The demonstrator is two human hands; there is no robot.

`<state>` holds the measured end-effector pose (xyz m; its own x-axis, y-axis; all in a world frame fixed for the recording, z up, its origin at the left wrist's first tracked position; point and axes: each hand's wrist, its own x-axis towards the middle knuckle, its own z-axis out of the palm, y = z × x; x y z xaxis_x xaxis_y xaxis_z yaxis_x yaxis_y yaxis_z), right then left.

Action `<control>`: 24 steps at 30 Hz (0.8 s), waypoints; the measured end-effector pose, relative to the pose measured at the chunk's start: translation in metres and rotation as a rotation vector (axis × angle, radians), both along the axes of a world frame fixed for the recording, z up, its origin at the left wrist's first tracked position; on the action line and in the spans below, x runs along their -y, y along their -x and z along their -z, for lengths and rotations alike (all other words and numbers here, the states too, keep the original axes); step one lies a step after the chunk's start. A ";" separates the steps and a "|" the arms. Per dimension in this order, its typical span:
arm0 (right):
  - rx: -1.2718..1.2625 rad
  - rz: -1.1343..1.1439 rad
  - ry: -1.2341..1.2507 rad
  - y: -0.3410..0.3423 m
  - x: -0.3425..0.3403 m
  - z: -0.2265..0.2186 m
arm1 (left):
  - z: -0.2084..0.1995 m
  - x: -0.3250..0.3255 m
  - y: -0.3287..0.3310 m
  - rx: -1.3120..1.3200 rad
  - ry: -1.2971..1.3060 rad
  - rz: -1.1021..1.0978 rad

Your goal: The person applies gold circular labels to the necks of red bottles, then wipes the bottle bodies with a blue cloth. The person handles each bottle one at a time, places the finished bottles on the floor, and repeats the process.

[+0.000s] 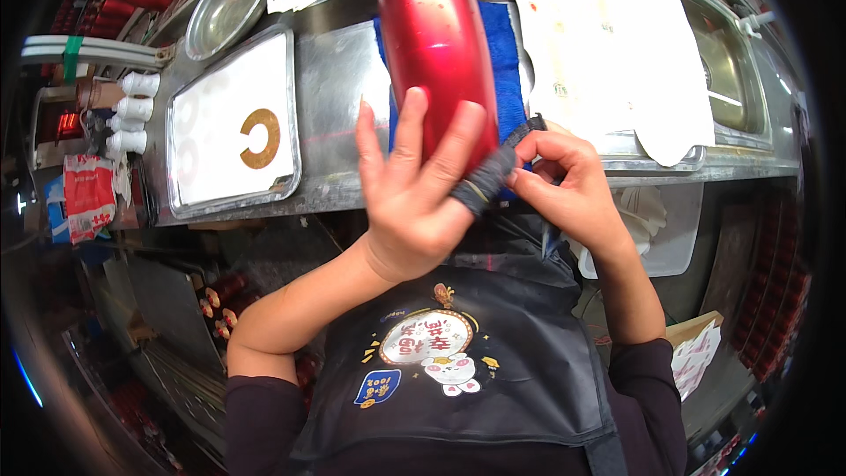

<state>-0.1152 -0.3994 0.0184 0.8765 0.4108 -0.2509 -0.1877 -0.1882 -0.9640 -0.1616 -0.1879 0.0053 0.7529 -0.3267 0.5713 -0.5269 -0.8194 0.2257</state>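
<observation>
A glossy red bottle (pixel 441 44) with a bare metal neck lies on a folded blue towel (pixel 502 57), its neck pointing away from me. Over its near end, my left hand (pixel 410 207) is spread with the fingers apart. A dark grey cloth wrap (pixel 486 181) covers that hand's thumb. My right hand (pixel 573 189) pinches this wrap close to the thumb's tip, its fingers bent. The bottle's near end is hidden behind my left hand and the wrap.
Left of the towel, a metal tray (pixel 295 123) lined with white holds a gold C-shaped piece (pixel 261 138). A round metal bowl (pixel 227 9) stands behind it. White sheets (pixel 608 44) cover the right side, beside a sink (pixel 727 62). Below the bench is a white bin (pixel 683 238).
</observation>
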 end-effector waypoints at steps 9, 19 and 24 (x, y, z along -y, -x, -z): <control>0.144 0.070 0.016 0.011 -0.007 0.000 | 0.016 -0.030 0.018 -0.285 0.473 0.011; 0.468 0.252 0.237 0.030 -0.050 0.008 | 0.008 -0.017 0.025 -0.771 1.241 -0.017; 0.443 0.237 0.170 0.029 -0.046 0.010 | 0.001 -0.012 0.024 -0.710 1.079 -0.116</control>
